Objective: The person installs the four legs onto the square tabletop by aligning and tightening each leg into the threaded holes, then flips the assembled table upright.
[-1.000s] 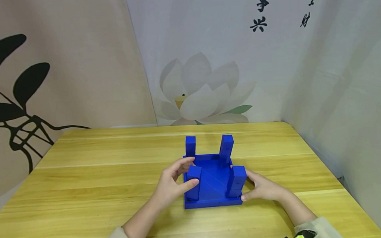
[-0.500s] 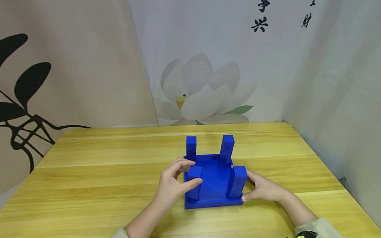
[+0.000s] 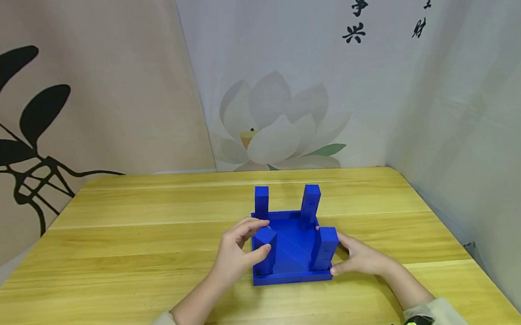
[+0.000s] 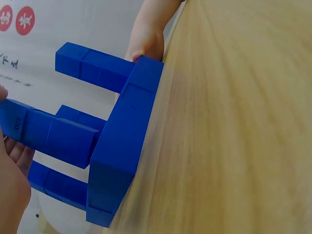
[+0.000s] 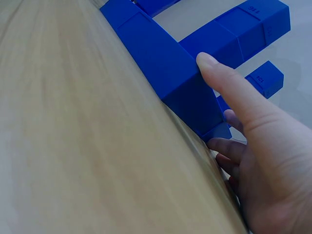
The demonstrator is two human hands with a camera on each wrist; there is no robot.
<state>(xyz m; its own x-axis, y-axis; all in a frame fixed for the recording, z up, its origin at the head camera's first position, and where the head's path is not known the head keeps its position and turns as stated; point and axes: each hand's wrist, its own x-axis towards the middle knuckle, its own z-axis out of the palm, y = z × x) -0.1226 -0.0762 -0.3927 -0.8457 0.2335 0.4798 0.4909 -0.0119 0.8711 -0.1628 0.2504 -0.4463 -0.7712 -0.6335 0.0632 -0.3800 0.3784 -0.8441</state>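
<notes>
A blue square base (image 3: 292, 278) with a raised rim lies on the table, with a blue post standing at each corner, like a small upturned table. My left hand (image 3: 236, 248) pinches the upper part of the near left post (image 3: 265, 258) between thumb and fingers. That post is turned, one edge facing me; in the left wrist view its foot (image 4: 73, 146) meets the base. My right hand (image 3: 362, 256) holds the base at its right side, thumb at the near corner beside the near right post (image 3: 324, 246). Some right fingers are hidden behind the base in the head view.
The wooden table (image 3: 134, 254) extends around the base on all sides. Behind it hangs a printed curtain (image 3: 278, 38), and another pale cloth (image 3: 491, 113) runs along the right side.
The near left post has turned about its upright axis under my left fingers, and my left thumb has shifted slightly. My right hand and the base stay where they were.
</notes>
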